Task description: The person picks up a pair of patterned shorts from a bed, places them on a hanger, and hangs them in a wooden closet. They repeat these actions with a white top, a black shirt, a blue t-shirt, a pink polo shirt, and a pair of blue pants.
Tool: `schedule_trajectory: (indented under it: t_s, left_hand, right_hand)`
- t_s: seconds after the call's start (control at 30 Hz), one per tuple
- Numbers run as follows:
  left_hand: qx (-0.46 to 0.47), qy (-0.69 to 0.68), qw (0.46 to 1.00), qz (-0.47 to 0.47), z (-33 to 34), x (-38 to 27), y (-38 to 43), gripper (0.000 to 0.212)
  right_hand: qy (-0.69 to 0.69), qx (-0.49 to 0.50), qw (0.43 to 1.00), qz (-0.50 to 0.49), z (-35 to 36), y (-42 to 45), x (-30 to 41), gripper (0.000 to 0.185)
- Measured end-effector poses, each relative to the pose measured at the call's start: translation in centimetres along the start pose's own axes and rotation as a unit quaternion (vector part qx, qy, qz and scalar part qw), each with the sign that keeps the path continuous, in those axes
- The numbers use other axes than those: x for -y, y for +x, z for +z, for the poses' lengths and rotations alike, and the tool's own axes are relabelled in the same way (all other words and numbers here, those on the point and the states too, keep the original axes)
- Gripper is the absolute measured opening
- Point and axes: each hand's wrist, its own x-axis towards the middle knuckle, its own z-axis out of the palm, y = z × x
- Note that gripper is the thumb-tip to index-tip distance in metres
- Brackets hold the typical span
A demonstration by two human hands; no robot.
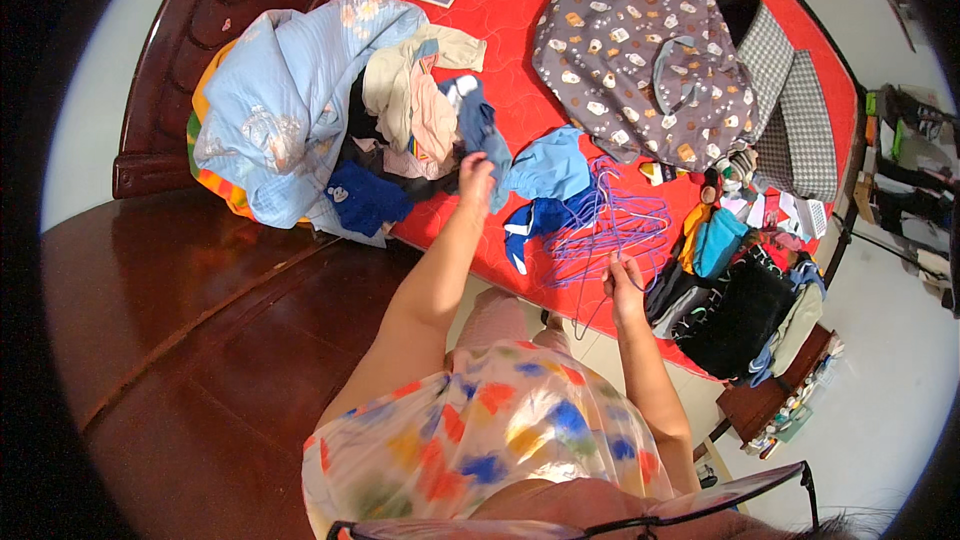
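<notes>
My left hand [477, 181] is at the right edge of the clothes pile, by a blue denim-like garment [480, 120]; whether it grips the cloth cannot be told. A thin wire clothes hanger [583, 307] is held in my right hand [624, 283], over the front edge of the red mattress [514, 52]. Just beyond that hand lies a heap of purple hangers [615, 229]. A light blue garment [551, 163] and a dark blue and white one [551, 216] lie between my hands. Cream clothing [394, 82], a pink garment [433, 116] and a royal blue garment [365, 199] make up the left pile.
A light blue quilt [277, 97] is bunched at the left, beside the dark wooden headboard [172, 75]. A patterned grey fabric bag [637, 52] lies farther back. Folded clothes [739, 307] are stacked at the right edge. A brown wooden surface [225, 360] fills the lower left.
</notes>
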Motion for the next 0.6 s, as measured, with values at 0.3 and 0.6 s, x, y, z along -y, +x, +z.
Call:
schedule_trajectory:
  t_s: [0.3,0.6]
  left_hand:
    - [0.442,0.108,0.89,-0.027,9.9,-3.2,-18.6,0.011]
    - [0.526,0.228,0.819,0.024,13.2,-7.1,-28.8,0.032]
  right_hand:
    - [0.139,0.087,0.986,-0.002,0.7,-2.3,6.6,0.033]
    - [0.065,0.069,0.974,-0.208,-2.0,-6.4,10.8,0.025]
